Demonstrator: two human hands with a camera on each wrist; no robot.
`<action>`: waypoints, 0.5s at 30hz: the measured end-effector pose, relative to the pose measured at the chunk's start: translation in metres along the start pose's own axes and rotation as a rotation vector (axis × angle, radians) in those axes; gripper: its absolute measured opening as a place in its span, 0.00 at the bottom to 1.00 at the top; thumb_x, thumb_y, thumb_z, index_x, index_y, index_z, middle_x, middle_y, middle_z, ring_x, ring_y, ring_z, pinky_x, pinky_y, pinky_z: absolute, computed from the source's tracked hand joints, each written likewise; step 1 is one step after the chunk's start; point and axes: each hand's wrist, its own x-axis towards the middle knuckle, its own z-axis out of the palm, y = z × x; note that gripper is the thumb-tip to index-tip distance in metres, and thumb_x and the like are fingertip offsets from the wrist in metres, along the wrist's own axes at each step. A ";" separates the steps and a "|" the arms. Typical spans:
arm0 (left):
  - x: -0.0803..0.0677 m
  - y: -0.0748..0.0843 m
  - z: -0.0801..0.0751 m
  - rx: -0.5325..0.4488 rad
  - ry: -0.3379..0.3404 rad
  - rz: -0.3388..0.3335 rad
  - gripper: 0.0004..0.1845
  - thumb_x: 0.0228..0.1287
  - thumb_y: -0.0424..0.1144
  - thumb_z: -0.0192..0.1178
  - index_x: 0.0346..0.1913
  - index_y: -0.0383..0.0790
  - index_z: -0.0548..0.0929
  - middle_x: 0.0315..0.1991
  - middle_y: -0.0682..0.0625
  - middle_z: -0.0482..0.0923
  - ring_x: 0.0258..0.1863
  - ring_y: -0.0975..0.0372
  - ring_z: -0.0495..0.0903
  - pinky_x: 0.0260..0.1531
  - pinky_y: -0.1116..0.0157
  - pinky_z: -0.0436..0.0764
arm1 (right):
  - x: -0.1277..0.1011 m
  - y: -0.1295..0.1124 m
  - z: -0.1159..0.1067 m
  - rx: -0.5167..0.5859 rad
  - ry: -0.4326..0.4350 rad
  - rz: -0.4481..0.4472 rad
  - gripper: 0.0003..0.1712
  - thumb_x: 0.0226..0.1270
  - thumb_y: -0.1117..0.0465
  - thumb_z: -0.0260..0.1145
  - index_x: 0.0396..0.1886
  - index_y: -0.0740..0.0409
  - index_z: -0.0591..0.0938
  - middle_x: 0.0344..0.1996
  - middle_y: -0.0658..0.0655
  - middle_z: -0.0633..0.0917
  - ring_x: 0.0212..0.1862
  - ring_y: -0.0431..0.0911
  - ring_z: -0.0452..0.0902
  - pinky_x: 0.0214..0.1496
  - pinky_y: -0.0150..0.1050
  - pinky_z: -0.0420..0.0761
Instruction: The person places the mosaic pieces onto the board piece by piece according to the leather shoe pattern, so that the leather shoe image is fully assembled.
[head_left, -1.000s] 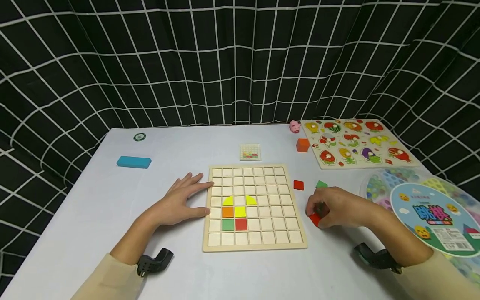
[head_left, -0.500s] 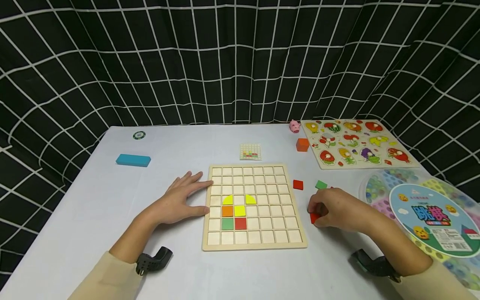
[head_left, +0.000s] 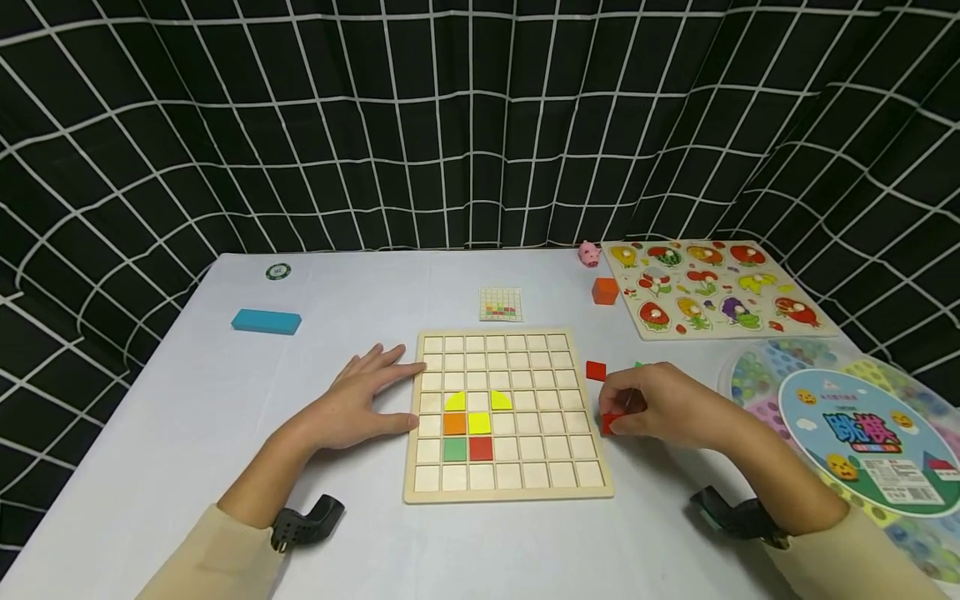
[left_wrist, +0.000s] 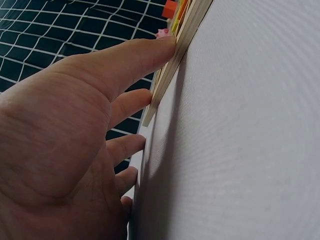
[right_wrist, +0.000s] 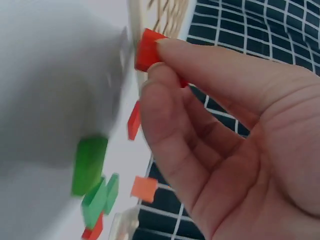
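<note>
A wooden grid board [head_left: 517,498] lies on the white table. Several tiles sit in its squares: two yellow quarter-circles, an orange square [head_left: 454,423], a yellow square [head_left: 478,423], a green square [head_left: 454,450] and a red square [head_left: 481,449]. My left hand [head_left: 358,408] rests at the board's left edge, fingers spread and thumb touching the rim. Just off the right edge, my right hand [head_left: 656,406] pinches a red tile [right_wrist: 147,50] between thumb and fingertips. Another red tile [head_left: 596,371] lies on the table nearby, and green tiles [right_wrist: 91,165] show below that hand in the right wrist view.
Behind the board lies a small pattern card [head_left: 500,304]. An orange cube [head_left: 605,291], a pink pig [head_left: 589,253] and a fruit puzzle board [head_left: 712,325] stand back right. A round game box [head_left: 862,425] is beyond the right forearm; a blue block [head_left: 266,322] and a chip [head_left: 278,272] lie left.
My right hand has brought the pinched red tile leftward, up to the board's right edge. The left hand and the tiles on the board stay where they were.
</note>
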 end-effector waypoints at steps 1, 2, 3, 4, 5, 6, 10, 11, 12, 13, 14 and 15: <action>0.000 0.000 0.000 0.000 -0.003 -0.001 0.38 0.60 0.53 0.71 0.74 0.50 0.75 0.81 0.39 0.57 0.83 0.40 0.45 0.80 0.37 0.40 | 0.002 -0.003 0.001 0.023 0.011 -0.009 0.11 0.59 0.67 0.78 0.34 0.48 0.85 0.28 0.45 0.81 0.35 0.42 0.75 0.34 0.31 0.78; 0.000 -0.001 0.000 0.000 -0.006 -0.001 0.38 0.60 0.53 0.71 0.74 0.50 0.75 0.81 0.39 0.57 0.83 0.40 0.45 0.80 0.37 0.40 | 0.005 -0.005 0.002 0.049 0.019 -0.022 0.10 0.60 0.67 0.77 0.34 0.48 0.85 0.29 0.46 0.81 0.35 0.42 0.76 0.35 0.31 0.79; 0.000 -0.001 0.000 0.000 -0.009 -0.001 0.38 0.60 0.53 0.71 0.74 0.50 0.75 0.82 0.39 0.57 0.83 0.40 0.45 0.80 0.37 0.40 | 0.007 -0.009 0.004 0.074 0.022 -0.031 0.10 0.60 0.67 0.77 0.34 0.49 0.85 0.29 0.46 0.81 0.35 0.43 0.76 0.35 0.31 0.79; 0.000 -0.001 0.001 -0.001 -0.013 -0.002 0.39 0.60 0.54 0.71 0.74 0.50 0.74 0.82 0.39 0.57 0.83 0.40 0.45 0.80 0.37 0.40 | 0.010 -0.012 0.006 0.091 0.023 -0.040 0.10 0.61 0.67 0.76 0.34 0.49 0.85 0.30 0.47 0.81 0.35 0.43 0.77 0.36 0.31 0.79; 0.000 -0.001 0.001 -0.001 -0.016 -0.002 0.39 0.60 0.54 0.71 0.74 0.51 0.74 0.82 0.39 0.57 0.83 0.40 0.44 0.80 0.37 0.40 | 0.013 -0.016 0.009 0.106 0.021 -0.048 0.10 0.61 0.67 0.76 0.34 0.49 0.85 0.30 0.47 0.81 0.35 0.43 0.77 0.36 0.31 0.80; 0.000 -0.001 0.001 -0.001 -0.016 -0.001 0.39 0.60 0.54 0.71 0.74 0.51 0.74 0.82 0.39 0.57 0.83 0.40 0.44 0.80 0.37 0.40 | 0.016 -0.021 0.011 0.122 0.014 -0.057 0.09 0.61 0.67 0.76 0.34 0.49 0.85 0.29 0.47 0.82 0.35 0.43 0.77 0.36 0.31 0.80; 0.001 -0.001 0.001 0.006 -0.011 -0.001 0.39 0.60 0.54 0.71 0.74 0.51 0.74 0.82 0.39 0.56 0.83 0.41 0.44 0.80 0.37 0.40 | 0.029 -0.041 0.022 0.158 -0.026 -0.092 0.09 0.63 0.68 0.74 0.34 0.48 0.86 0.29 0.46 0.82 0.35 0.44 0.78 0.36 0.32 0.81; 0.001 -0.001 0.001 0.007 -0.009 -0.001 0.39 0.60 0.54 0.71 0.74 0.51 0.74 0.82 0.39 0.56 0.83 0.40 0.44 0.80 0.37 0.40 | 0.032 -0.046 0.025 0.167 -0.038 -0.099 0.09 0.63 0.68 0.73 0.34 0.48 0.86 0.28 0.46 0.83 0.35 0.45 0.78 0.37 0.32 0.81; 0.001 -0.001 0.000 0.008 -0.007 0.000 0.38 0.60 0.54 0.71 0.74 0.51 0.74 0.82 0.39 0.57 0.83 0.40 0.44 0.80 0.37 0.40 | 0.035 -0.051 0.028 0.170 -0.048 -0.105 0.10 0.63 0.69 0.73 0.34 0.48 0.86 0.28 0.46 0.83 0.35 0.45 0.78 0.37 0.33 0.81; 0.001 -0.001 0.000 0.007 -0.006 0.001 0.38 0.60 0.54 0.71 0.74 0.50 0.74 0.82 0.39 0.57 0.83 0.40 0.44 0.80 0.37 0.40 | 0.038 -0.055 0.031 0.168 -0.056 -0.111 0.10 0.64 0.69 0.72 0.33 0.47 0.86 0.28 0.46 0.83 0.36 0.45 0.78 0.37 0.33 0.81; 0.001 -0.001 0.000 0.006 -0.005 0.002 0.38 0.60 0.54 0.71 0.74 0.50 0.75 0.82 0.39 0.57 0.83 0.40 0.44 0.80 0.37 0.40 | 0.041 -0.058 0.035 0.161 -0.060 -0.115 0.10 0.64 0.69 0.72 0.33 0.47 0.86 0.28 0.45 0.82 0.36 0.44 0.78 0.37 0.32 0.81; 0.001 -0.001 0.000 0.005 -0.005 0.002 0.38 0.60 0.54 0.71 0.74 0.50 0.75 0.82 0.39 0.57 0.83 0.40 0.44 0.80 0.37 0.40 | 0.043 -0.061 0.039 0.154 -0.064 -0.122 0.10 0.64 0.69 0.72 0.33 0.48 0.85 0.27 0.45 0.82 0.35 0.43 0.78 0.37 0.32 0.81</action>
